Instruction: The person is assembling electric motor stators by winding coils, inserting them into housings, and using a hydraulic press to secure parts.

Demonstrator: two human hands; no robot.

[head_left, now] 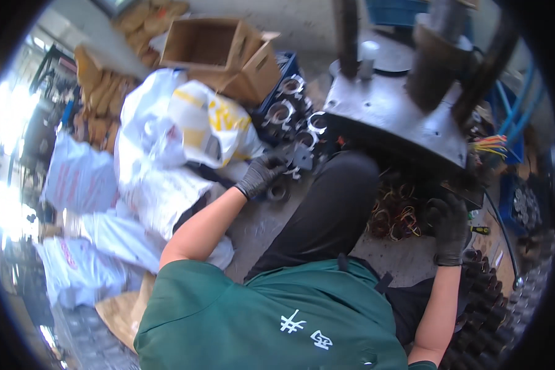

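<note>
My left hand [263,175], in a dark glove, reaches to the pile of parts left of my knee. Its fingers close at the edge of a grey metal part [301,158] with an uneven outline. Just below that hand lies a dark ring-shaped part [278,190]. My right hand [449,228], also gloved, is below the near edge of a metal machine table [401,117]. Dark shapes around its fingers blend with the glove, so its grip is unclear. Coils of copper wire with coloured leads [396,216] lie to its left.
Silvery ring-shaped castings [282,112] fill a blue crate beside cardboard boxes [206,46]. White sacks [166,132] crowd the left. Thick dark posts [346,37] rise from the machine table. Rows of dark cylindrical parts [490,302] stand at the lower right, near a yellow-and-black handled tool [480,230].
</note>
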